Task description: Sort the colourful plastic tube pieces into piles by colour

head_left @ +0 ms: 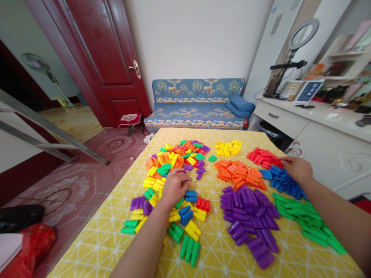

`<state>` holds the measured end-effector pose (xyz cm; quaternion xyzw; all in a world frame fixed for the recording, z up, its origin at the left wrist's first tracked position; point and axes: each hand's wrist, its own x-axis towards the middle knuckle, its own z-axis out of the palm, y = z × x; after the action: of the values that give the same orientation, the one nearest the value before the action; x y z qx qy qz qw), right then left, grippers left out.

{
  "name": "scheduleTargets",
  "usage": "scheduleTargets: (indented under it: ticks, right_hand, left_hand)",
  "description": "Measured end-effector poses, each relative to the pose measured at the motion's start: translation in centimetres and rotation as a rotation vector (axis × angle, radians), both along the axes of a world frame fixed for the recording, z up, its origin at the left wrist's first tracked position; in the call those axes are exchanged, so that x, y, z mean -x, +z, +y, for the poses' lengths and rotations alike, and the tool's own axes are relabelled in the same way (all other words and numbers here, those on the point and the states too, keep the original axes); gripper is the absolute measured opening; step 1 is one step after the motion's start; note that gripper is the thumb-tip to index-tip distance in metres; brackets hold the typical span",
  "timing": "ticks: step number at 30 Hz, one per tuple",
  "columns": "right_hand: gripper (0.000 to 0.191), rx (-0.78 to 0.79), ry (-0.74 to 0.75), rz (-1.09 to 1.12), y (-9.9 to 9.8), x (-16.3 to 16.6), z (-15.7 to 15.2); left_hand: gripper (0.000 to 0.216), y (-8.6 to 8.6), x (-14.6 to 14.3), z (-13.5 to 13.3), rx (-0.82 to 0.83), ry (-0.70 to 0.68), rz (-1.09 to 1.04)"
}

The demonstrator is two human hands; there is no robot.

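My left hand (175,186) is over the near part of a mixed pile of coloured plastic tube blocks (174,158). Its fingers are bent and drawn together; whatever they may hold is hidden. Just to its right lie a blue block (191,195) and a red block (203,204). At the right, my right hand (298,169) reaches in over the edge of the blue block pile (282,180), index finger stretched toward the red block pile (263,157). No block shows in it, and its lower fingers are partly hidden.
Sorted heaps of purple (249,212), orange (239,173), yellow (228,148) and green blocks (310,218) lie on the yellow patterned tablecloth (214,247). A lone green block (212,158) sits between heaps. Beyond are a blue sofa (197,110) and a white cabinet (333,154).
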<state>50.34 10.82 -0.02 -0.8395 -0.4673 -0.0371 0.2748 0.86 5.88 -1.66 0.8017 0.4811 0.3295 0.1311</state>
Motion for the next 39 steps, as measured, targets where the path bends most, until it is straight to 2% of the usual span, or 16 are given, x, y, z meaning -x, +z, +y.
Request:
scheduleTargets:
  ticks: [4, 8, 13, 15, 17, 20, 21, 24, 26, 28, 33, 36, 39]
  right_hand:
    - [0.024, 0.010, 0.034, -0.003, 0.0, 0.5, 0.1]
    - [0.031, 0.001, -0.004, 0.003, 0.7, 1.1, -0.3]
    - [0.041, -0.160, -0.045, 0.083, 2.7, 3.7, -0.9]
    - [0.042, -0.229, 0.005, 0.149, 3.6, 6.4, -1.4]
    - [0.042, -0.295, 0.120, 0.280, 4.1, 10.2, -2.6]
    - [0.037, -0.452, 0.416, 0.651, 3.9, 17.4, -5.7]
    - [0.034, -0.457, 0.476, 0.720, 3.6, 19.8, -6.9]
    - [0.030, -0.339, 0.642, 0.862, 2.1, 26.0, -10.4]
    - [0.029, -0.310, 0.721, 0.806, 0.9, 28.6, -11.9]
    - [0.035, -0.298, 0.792, 0.675, -0.3, 30.1, -12.8]
    - [0.051, -0.191, 0.876, 0.439, -2.3, 31.3, -13.9]
    - [0.048, -0.149, 0.935, 0.386, -2.7, 31.9, -14.7]
    - [0.037, -0.162, 0.946, 0.347, -2.6, 32.3, -15.3]
  left_hand:
    - [0.015, 0.1, -0.1, 0.0, 0.007, -0.001, 0.003]
    - [0.016, -0.1, 0.0, 0.0, 0.001, -0.005, 0.000]
    - [0.016, -0.3, 0.0, 0.1, -0.001, -0.007, -0.004]
    - [0.016, -0.2, 0.0, 0.1, -0.006, -0.001, -0.003]
    - [0.016, -0.3, 0.0, 0.0, -0.013, 0.000, -0.002]
    - [0.016, -0.4, 0.1, 0.1, -0.020, -0.006, 0.005]
    - [0.016, -0.5, 0.1, 0.1, -0.020, -0.007, 0.010]
    - [0.016, -0.5, 0.2, 0.1, -0.024, -0.014, 0.024]
    - [0.015, -0.5, 0.3, 0.1, -0.029, -0.022, 0.025]
    - [0.015, -0.5, 0.3, 0.1, -0.034, -0.026, 0.018]
    - [0.015, -0.4, 0.3, 0.1, -0.037, -0.023, 0.011]
    - [0.015, -0.5, 0.2, 0.1, -0.048, -0.018, 0.006]
    - [0.015, -0.6, 0.2, 0.1, -0.053, -0.018, 0.002]
